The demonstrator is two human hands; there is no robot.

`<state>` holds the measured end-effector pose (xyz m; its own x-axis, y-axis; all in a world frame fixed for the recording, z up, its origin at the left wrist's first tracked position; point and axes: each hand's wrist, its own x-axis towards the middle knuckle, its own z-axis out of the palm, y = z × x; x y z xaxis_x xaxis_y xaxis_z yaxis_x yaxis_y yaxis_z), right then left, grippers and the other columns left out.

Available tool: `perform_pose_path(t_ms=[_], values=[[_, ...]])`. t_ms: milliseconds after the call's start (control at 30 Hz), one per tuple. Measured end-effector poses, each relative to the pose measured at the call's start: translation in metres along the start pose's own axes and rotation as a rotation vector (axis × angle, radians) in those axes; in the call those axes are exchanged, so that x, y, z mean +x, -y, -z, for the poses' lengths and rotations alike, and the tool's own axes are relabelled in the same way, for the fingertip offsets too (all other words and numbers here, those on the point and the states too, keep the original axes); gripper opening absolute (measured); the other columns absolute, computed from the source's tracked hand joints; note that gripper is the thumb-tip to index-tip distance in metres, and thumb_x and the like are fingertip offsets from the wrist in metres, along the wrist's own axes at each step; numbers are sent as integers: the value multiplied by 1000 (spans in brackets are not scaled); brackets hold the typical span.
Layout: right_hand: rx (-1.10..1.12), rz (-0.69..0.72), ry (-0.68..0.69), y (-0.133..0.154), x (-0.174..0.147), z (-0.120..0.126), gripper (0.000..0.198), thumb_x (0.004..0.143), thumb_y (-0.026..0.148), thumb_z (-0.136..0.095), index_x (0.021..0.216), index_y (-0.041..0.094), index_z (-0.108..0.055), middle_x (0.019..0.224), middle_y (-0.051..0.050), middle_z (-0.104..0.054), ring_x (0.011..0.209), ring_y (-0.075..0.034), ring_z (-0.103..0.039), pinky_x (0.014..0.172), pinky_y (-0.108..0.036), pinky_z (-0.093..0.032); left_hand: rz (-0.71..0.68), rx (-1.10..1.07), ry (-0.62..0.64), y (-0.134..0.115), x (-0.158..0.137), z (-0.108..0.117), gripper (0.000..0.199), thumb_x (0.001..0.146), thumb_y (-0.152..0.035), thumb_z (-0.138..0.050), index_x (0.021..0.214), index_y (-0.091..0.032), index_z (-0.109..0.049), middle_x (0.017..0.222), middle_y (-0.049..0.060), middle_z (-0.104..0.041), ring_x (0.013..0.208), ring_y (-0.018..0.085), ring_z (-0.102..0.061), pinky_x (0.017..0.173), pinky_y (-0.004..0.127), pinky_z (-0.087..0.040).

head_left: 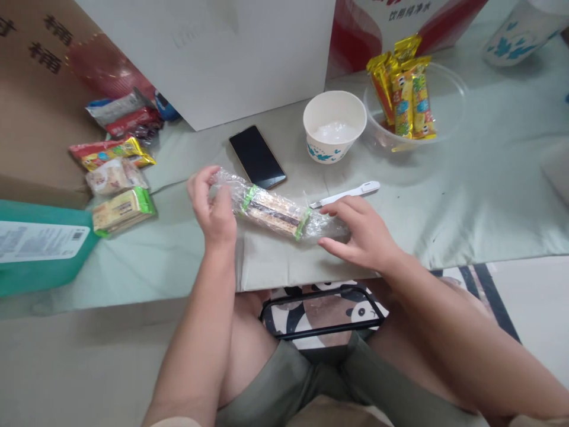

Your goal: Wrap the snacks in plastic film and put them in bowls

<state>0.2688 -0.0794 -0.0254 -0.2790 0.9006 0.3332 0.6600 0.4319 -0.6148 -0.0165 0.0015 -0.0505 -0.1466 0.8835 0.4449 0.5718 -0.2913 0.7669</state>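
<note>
The left hand (212,204) is bent round the left end of a wrapped snack (275,213), thumb and fingers closed on the loose clear plastic. The right hand (362,231) is spread, thumb and forefinger apart on either side of the wrap's right end; whether its other fingers touch the plastic cannot be told. The snack, with green bands at both ends, lies near the middle of the front edge of the cloth-covered table (489,207). Just behind it are a phone (258,157) and, nearer the right hand, a white-handled knife (351,193). Farther back stand a paper cup (335,145) with clear plastic inside and, beside it, a clear bowl (460,107) of yellow snack packets (403,98). A white box (222,59) rises toward the back edge. Toward the left edge sit more packets (122,210) and a green container (44,277).
</note>
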Motion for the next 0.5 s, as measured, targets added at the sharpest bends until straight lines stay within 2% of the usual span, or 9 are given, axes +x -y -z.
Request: perform_pose_path(t_ms=[67, 133, 200, 267, 300, 400, 500], values=[[-8, -8, -7, 0, -1, -3, 15, 91, 33, -60, 90, 21, -69, 87, -7, -72, 85, -24, -65, 78, -37, -47, -86, 81, 46, -3, -2, 2, 41, 84, -43, -66, 119, -23, -66, 135, 9, -55, 128, 28, -56, 101, 41, -52], [0, -32, -33, -2, -1, -3, 17, 93, 25, -56, 81, 22, -68, 77, -5, -71, 76, -21, -65, 73, -35, -46, -94, 147, 68, -6, -4, 1, 46, 73, -41, -77, 114, -22, -70, 141, 12, -53, 136, 32, -51, 114, 47, -44], [7, -54, -95, -3, 0, -2, 17, 93, 24, -56, 81, 23, -68, 75, -3, -72, 73, -20, -66, 72, -33, -48, -48, 171, 78, -5, -5, 0, 31, 74, -35, -78, 101, -21, -73, 143, 12, -52, 138, 32, -50, 120, 48, -39], [5, -74, -164, -4, 1, 0, 14, 92, 23, -57, 86, 24, -70, 78, -2, -75, 73, -19, -68, 73, -33, -50, 13, 115, 33, -3, -4, 1, 12, 80, -30, -72, 87, -20, -73, 139, 11, -55, 135, 30, -53, 120, 47, -39], [5, -84, -191, -4, 1, 1, 14, 91, 21, -58, 88, 24, -71, 80, -2, -76, 73, -19, -69, 72, -32, -51, 32, 64, -3, -2, -4, 2, 9, 82, -29, -70, 83, -20, -72, 134, 11, -58, 132, 28, -55, 119, 46, -40], [38, -88, -246, -6, 3, 3, 17, 89, 18, -56, 90, 25, -71, 83, -1, -77, 74, -19, -70, 71, -32, -52, 69, -156, -102, -4, -2, 4, 10, 84, -27, -67, 80, -20, -72, 119, 8, -64, 123, 25, -61, 112, 43, -46], [71, -91, -286, -8, 4, 5, 18, 87, 15, -53, 83, 25, -67, 79, -1, -74, 73, -19, -69, 70, -32, -52, 102, -424, -135, -11, 0, 6, 8, 83, -25, -68, 78, -21, -73, 102, 5, -71, 108, 21, -67, 103, 40, -51]])
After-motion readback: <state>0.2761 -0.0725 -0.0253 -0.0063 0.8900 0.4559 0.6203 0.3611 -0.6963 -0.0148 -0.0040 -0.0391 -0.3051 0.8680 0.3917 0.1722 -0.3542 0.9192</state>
